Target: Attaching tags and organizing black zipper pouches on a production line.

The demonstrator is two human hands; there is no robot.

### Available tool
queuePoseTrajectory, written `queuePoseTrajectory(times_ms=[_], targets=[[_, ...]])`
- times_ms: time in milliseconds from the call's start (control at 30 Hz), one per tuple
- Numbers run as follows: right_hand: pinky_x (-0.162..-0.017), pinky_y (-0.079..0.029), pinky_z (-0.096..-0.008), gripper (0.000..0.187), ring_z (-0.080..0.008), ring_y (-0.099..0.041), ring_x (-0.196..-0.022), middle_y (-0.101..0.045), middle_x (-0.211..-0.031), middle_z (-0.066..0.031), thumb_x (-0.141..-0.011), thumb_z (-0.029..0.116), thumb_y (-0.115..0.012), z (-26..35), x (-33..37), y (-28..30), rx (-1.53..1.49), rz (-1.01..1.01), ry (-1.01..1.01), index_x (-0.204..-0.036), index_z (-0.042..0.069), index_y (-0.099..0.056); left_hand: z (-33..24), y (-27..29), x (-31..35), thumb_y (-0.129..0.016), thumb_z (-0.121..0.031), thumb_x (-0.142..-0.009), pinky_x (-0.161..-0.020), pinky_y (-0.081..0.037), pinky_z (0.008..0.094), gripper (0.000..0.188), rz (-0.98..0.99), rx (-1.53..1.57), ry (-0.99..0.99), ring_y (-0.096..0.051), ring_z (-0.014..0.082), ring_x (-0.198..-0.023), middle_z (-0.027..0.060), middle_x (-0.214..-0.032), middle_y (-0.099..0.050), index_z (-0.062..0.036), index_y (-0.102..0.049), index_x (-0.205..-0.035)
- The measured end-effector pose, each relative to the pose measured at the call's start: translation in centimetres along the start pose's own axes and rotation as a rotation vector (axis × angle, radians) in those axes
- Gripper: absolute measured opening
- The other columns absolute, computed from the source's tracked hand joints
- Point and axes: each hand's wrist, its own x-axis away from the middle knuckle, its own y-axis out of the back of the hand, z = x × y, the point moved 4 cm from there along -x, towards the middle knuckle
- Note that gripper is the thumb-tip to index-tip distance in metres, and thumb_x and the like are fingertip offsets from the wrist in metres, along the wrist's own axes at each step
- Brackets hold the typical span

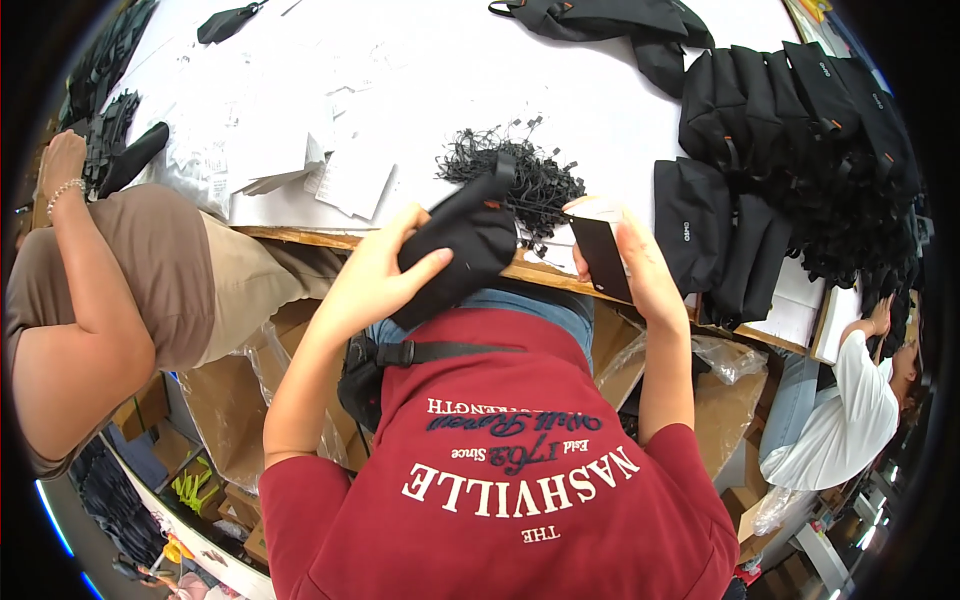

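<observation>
My left hand is closed on a black fabric pouch, thumb across its front and fingers behind. The pouch is tilted, with a loop and a small orange tab at its upper end. In my right hand is a black hang tag, upright, with a white card surface showing behind its top edge. Just beyond both hands a tangled heap of thin black cords lies on the white table.
Black pouches lie at my right, with more piled behind them. White cards and clear plastic bags spread to the left. Other people work at both sides. Cardboard boxes stand below the table's wooden edge.
</observation>
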Motion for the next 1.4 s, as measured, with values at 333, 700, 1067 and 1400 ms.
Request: queuePoseTrajectory(times_ms=[333,700,1067,1400], targets=[[-0.075,-0.049,-0.0304,0.038,-0.0179,-0.059,-0.081,-0.059,-0.087,-0.0122,-0.081,0.006,-0.065,1.0,1.2,1.1,0.06,-0.046,0.042,-0.112,-0.001,-0.045,0.7,-4.0,-0.8,-0.078,-0.062,-0.054,-0.078,-0.048,0.0419,0.093,0.318,-0.535,-0.32,-0.061,0.0363,-0.081,0.0187,-0.083,-0.058,0.0027,-0.043,-0.112],[-0.063,-0.05,-0.027,0.025,-0.0176,-0.064,-0.069,-0.068,-0.085,-0.0173,-0.077,0.001,-0.07,3.5,3.7,6.3,0.008,-0.327,0.342,-0.1,-0.005,-0.063,-2.1,-2.5,0.7,-0.085,-0.037,-0.056,-0.078,-0.043,0.042,0.073,0.291,-0.422,-0.223,-0.055,0.0386,-0.087,0.0215,-0.091,-0.055,0.0024,-0.045,-0.103],[-0.059,-0.034,-0.0225,0.008,-0.0118,-0.04,-0.07,-0.05,-0.078,-0.0027,-0.088,0.01,-0.059,1.7,1.8,6.3,-0.64,-0.237,0.454,-0.091,0.003,-0.061,-2.6,-2.6,2.2,-0.084,-0.038,-0.059,-0.089,-0.042,0.0424,0.08,0.511,-0.249,-0.113,-0.052,0.0361,-0.102,0.0186,-0.105,-0.056,-0.0007,-0.043,-0.116],[-0.066,-0.034,-0.0245,0.026,-0.0128,-0.038,-0.07,-0.042,-0.073,-0.0003,-0.093,0.032,-0.054,0.2,-1.2,1.5,-1.218,0.042,0.199,-0.098,0.01,-0.066,-1.5,-3.4,2.8,-0.074,-0.028,-0.078,-0.063,-0.042,0.0251,0.034,0.666,0.17,0.09,-0.05,0.0072,-0.07,0.0033,-0.072,-0.056,0.0027,-0.061,-0.082]])
